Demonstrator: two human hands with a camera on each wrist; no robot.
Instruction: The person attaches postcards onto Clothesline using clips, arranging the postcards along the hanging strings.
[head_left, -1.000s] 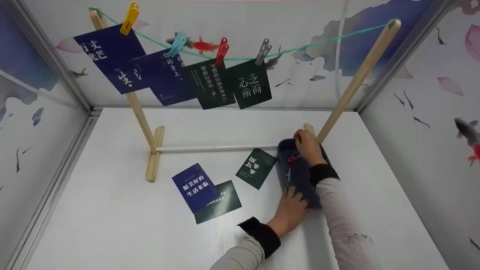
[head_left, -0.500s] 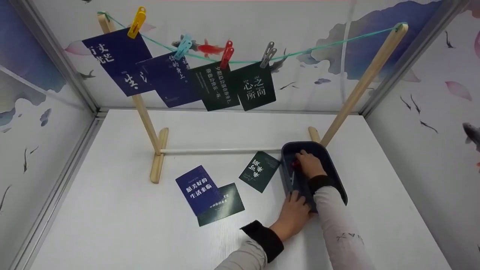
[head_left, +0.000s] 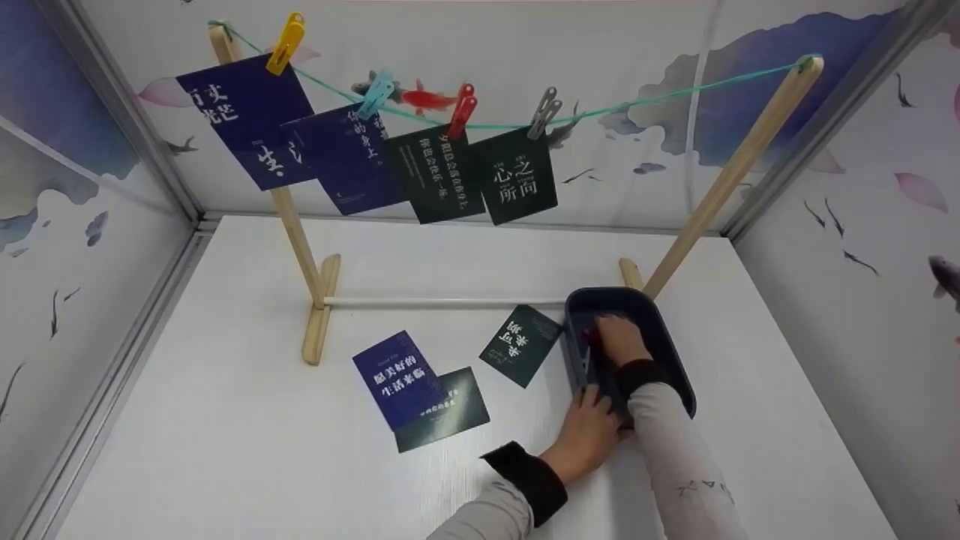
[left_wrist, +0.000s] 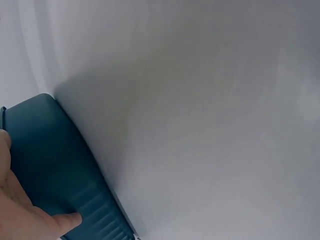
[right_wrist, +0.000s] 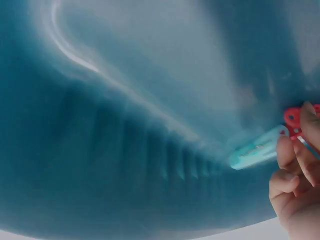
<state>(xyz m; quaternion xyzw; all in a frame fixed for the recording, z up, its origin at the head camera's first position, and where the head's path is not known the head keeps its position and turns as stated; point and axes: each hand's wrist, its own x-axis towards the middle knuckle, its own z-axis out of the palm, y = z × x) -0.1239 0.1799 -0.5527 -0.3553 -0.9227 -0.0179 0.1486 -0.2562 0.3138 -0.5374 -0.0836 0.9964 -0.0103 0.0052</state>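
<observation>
A dark blue plastic bin (head_left: 670,358) stands on the table at the right. My left hand (head_left: 586,436) grips its near end; in the left wrist view, the thumb of that hand (left_wrist: 22,212) lies against the bin's outer wall (left_wrist: 47,145). Inside the bin is my right hand (head_left: 624,343). Seen from the right wrist, the fingers of the right hand (right_wrist: 302,182) pinch a red clothespin (right_wrist: 292,116). A light blue clothespin (right_wrist: 257,149) lies right beside these fingers. Part of the red clothespin is hidden by the fingers and the frame edge.
A green line (head_left: 675,91) runs between two wooden posts (head_left: 739,172). Cards (head_left: 517,178) hang from it by yellow, light blue, red and grey clothespins. On the table lie a blue card (head_left: 394,379), overlapping a green card (head_left: 461,421), and another green card (head_left: 520,346) touching or nearly touching the bin.
My right hand has gone from the bin's far end down into its middle and lower, to the red clothespin. The left hand stays at the bin. The head view has shifted slightly.
</observation>
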